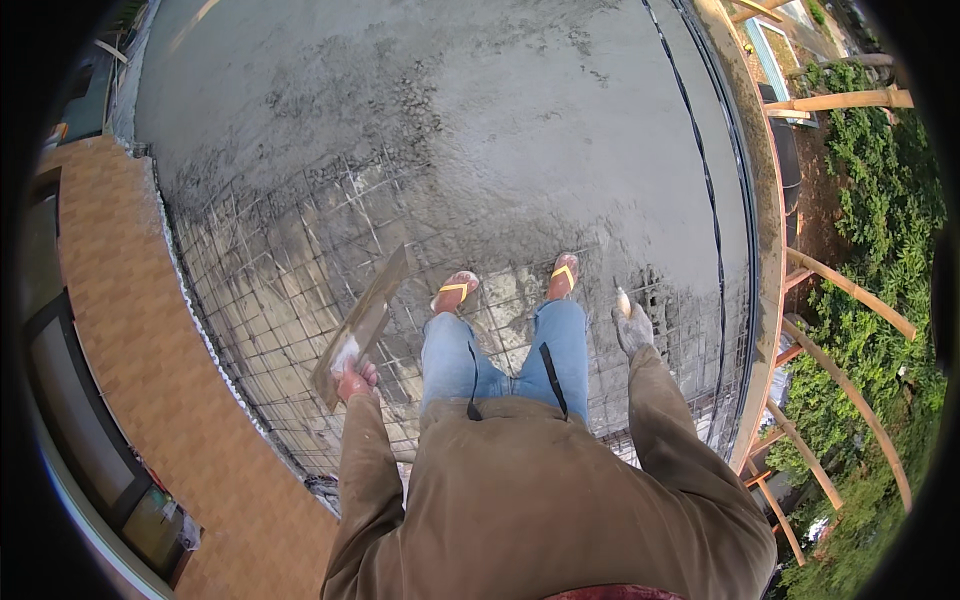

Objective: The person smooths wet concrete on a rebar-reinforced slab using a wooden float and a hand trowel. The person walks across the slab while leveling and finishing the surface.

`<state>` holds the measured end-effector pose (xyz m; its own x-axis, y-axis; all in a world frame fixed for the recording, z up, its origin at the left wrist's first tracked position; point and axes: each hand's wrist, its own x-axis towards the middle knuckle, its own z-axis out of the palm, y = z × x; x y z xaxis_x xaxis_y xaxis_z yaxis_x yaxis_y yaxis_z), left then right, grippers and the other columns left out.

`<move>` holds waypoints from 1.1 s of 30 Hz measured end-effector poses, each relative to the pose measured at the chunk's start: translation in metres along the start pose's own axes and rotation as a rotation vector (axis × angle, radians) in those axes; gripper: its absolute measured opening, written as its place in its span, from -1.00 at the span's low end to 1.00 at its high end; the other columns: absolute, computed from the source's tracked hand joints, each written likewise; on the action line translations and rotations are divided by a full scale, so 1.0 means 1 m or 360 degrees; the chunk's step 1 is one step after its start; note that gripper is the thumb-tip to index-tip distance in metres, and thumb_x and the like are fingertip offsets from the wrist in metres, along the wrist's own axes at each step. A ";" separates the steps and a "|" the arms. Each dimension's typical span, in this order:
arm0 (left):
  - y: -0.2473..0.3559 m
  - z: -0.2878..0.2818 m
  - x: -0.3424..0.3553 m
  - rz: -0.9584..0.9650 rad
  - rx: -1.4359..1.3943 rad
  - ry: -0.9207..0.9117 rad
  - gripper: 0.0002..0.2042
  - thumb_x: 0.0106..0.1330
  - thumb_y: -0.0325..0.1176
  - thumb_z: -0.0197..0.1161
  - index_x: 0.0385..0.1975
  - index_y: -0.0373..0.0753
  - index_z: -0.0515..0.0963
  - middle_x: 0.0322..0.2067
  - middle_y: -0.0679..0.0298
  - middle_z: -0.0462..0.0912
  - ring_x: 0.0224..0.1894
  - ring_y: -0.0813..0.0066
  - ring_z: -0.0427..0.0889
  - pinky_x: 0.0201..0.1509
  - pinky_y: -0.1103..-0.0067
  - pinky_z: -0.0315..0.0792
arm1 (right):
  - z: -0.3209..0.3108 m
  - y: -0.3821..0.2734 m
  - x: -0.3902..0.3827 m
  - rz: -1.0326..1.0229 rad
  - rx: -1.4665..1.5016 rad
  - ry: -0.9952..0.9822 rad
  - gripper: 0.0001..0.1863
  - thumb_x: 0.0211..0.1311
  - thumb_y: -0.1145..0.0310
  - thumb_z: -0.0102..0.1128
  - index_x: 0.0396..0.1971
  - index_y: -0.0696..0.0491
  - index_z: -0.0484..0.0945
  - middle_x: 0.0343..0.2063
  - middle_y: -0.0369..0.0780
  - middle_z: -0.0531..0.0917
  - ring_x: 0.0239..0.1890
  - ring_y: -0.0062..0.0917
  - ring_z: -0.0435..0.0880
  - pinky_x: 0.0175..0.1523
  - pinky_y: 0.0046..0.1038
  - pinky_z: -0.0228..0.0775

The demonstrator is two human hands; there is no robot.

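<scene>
Your brown jacket [590,490] fills the lower middle, nearest of all, its sleeves running out to both hands. Your left grip [357,380] is closed around the whitish handle of a long flat board [376,306], which slants away to the upper right, above the mesh and left of your legs. Your right grip [632,328] looks closed on a small tool [623,301] with a pale handle; the hand is coated or covered in grey, and the tool's far end is too small to make out.

Between the two hands stand your legs in blue jeans [558,350], with dangling black straps, and your feet in sandals [457,290] with yellow bands. Under and around you spreads steel mesh [262,268], bare to the left and partly sunk in grey muck near your feet. Ahead lies wet concrete [570,130], rough at upper left of centre and smoother to the right. Black cables [706,165] run along your right side, just inside the raised edge [768,190]. Beyond that are wooden poles [850,100] and green leaves [875,240]; far left, an orange-brown tiled floor [105,230].
</scene>
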<state>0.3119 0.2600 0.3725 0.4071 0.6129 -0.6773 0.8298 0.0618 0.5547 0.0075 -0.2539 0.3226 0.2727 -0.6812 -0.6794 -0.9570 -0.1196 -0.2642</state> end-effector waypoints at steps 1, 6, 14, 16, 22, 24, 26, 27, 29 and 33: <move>-0.003 0.002 -0.014 0.0017 0.0036 -0.0038 -0.63 0.30 -0.13 0.31 -0.10 -0.32 0.54 -0.39 0.11 0.73 -0.55 0.46 0.67 -0.57 0.65 0.48 | -0.001 -0.010 0.024 0.0009 -0.0008 -0.0021 -0.42 0.29 -0.07 0.16 -0.08 0.22 0.53 -0.15 0.15 0.65 -0.02 0.01 0.63 0.04 -0.11 0.43; -0.041 0.021 -0.089 0.0077 0.0137 -0.0101 -0.65 0.33 -0.10 0.26 -0.05 -0.21 0.55 -0.39 0.13 0.73 -0.53 0.48 0.66 -0.54 0.64 0.44 | 0.019 -0.042 0.174 0.0133 -0.0276 -0.0232 -0.38 0.37 -0.17 -0.03 0.10 0.10 0.46 0.01 0.12 0.62 0.14 0.04 0.55 0.17 -0.04 0.39; -0.126 0.046 -0.185 -0.0005 0.0247 -0.0190 -0.56 0.36 -0.02 0.21 -0.04 -0.32 0.53 -0.34 0.07 0.71 -0.49 0.41 0.66 -0.48 0.57 0.49 | 0.077 -0.113 0.383 -0.0355 -0.0348 -0.0080 -0.49 0.36 -0.07 0.04 0.12 -0.02 0.39 -0.07 -0.03 0.69 0.05 -0.06 0.64 0.09 -0.03 0.45; -0.151 0.054 -0.185 -0.0100 0.0255 -0.0162 -0.56 0.36 -0.02 0.21 -0.06 -0.33 0.53 -0.36 0.04 0.72 -0.50 0.37 0.68 -0.49 0.56 0.51 | 0.094 -0.129 0.417 -0.0455 -0.0351 -0.0052 -0.51 0.35 -0.06 0.08 0.08 -0.01 0.42 -0.09 -0.03 0.69 0.04 -0.05 0.63 0.07 -0.03 0.44; -0.215 0.048 -0.147 -0.0158 0.0219 -0.0318 -0.66 0.31 -0.18 0.26 -0.11 -0.34 0.54 -0.36 -0.06 0.73 -0.55 0.30 0.70 -0.55 0.54 0.54 | 0.142 -0.182 0.497 -0.0597 -0.0232 0.0089 -0.50 0.34 -0.08 0.07 0.06 0.00 0.46 -0.07 0.00 0.68 0.05 -0.02 0.62 0.09 -0.04 0.43; -0.229 0.033 -0.128 -0.0411 0.0406 -0.0171 -0.58 0.40 -0.15 0.19 0.03 -0.42 0.54 -0.16 0.04 0.70 -0.26 0.32 0.65 -0.21 0.44 0.50 | 0.152 -0.187 0.507 -0.0489 -0.0257 0.0098 -0.51 0.35 -0.06 0.04 0.05 0.02 0.49 -0.07 0.00 0.68 0.05 -0.05 0.63 0.10 -0.05 0.44; -0.237 0.018 -0.122 -0.0471 0.0575 -0.0150 -0.54 0.44 -0.13 0.16 0.09 -0.45 0.53 -0.07 0.09 0.69 -0.13 0.33 0.63 -0.07 0.41 0.49 | 0.161 -0.187 0.506 -0.0329 -0.0240 0.0131 -0.52 0.35 -0.07 0.03 -0.02 0.04 0.55 -0.06 0.03 0.67 0.07 -0.05 0.62 0.12 -0.07 0.43; -0.239 0.014 -0.120 -0.0408 0.0659 -0.0183 -0.54 0.44 -0.13 0.16 0.09 -0.44 0.54 -0.07 0.09 0.69 -0.14 0.34 0.64 -0.10 0.43 0.50 | 0.164 -0.186 0.503 -0.0333 -0.0236 0.0166 -0.51 0.35 -0.07 0.03 -0.02 0.04 0.54 -0.06 0.03 0.67 0.06 -0.04 0.62 0.12 -0.07 0.43; -0.238 0.014 -0.118 -0.0323 0.0737 -0.0236 -0.54 0.44 -0.13 0.16 0.08 -0.44 0.54 -0.08 0.09 0.69 -0.16 0.36 0.65 -0.15 0.46 0.52 | 0.167 -0.186 0.494 -0.0276 -0.0244 0.0178 -0.50 0.35 -0.09 0.03 -0.02 0.04 0.54 -0.07 0.04 0.67 0.06 -0.03 0.62 0.12 -0.06 0.43; -0.220 0.031 -0.118 -0.0253 0.0764 -0.0231 -0.53 0.44 -0.11 0.17 0.05 -0.48 0.54 -0.12 0.07 0.70 -0.18 0.38 0.66 -0.19 0.46 0.55 | 0.168 -0.196 0.485 -0.0368 -0.0077 0.0335 -0.49 0.35 -0.11 0.02 -0.03 0.05 0.53 -0.12 0.04 0.69 0.01 0.01 0.63 0.09 -0.03 0.43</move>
<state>0.0935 0.1496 0.3155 0.2823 0.5078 -0.8139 0.9533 -0.2434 0.1788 0.3438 -0.4394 -0.0705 0.4619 -0.7660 -0.4470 -0.8770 -0.3196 -0.3587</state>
